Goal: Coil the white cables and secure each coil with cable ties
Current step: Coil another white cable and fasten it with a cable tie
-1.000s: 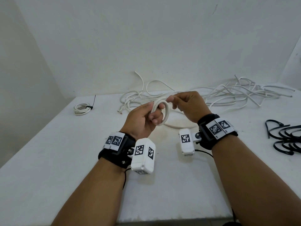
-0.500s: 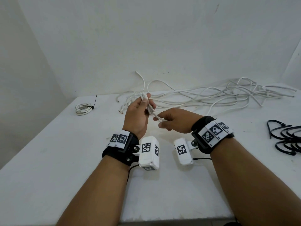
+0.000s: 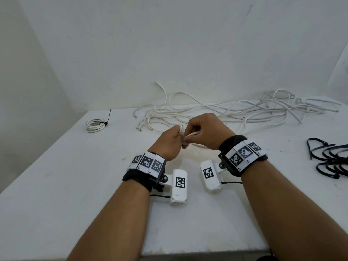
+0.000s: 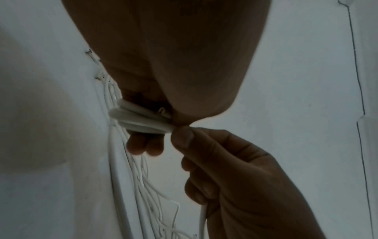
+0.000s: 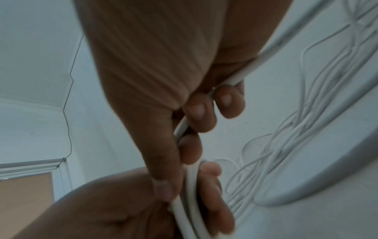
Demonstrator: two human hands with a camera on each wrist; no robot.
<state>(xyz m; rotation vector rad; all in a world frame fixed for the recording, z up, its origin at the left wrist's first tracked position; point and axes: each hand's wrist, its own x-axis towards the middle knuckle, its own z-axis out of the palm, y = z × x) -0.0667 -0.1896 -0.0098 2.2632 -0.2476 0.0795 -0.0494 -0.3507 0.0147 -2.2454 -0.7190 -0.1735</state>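
My left hand [image 3: 174, 140] grips a small coil of white cable [image 4: 141, 119] above the middle of the table; its loops lie stacked between thumb and fingers. My right hand [image 3: 203, 132] meets it from the right and pinches the running strand of the same cable [image 5: 182, 127], which passes under its curled fingers and trails off to the tangle. In the head view most of the coil is hidden by both hands. A finished coil [image 3: 95, 124] with a black tie lies at the far left. Black cable ties [image 3: 331, 157] lie at the right edge.
A long tangle of loose white cables [image 3: 235, 112] stretches along the back of the white table [image 3: 56, 185] against the wall. The table's front edge runs just below my forearms. A side wall stands close on the left.
Both hands have come together again, the right hand rising from below to the left hand's coil and bringing the strand up. The cable tangle at the back has shifted slightly.
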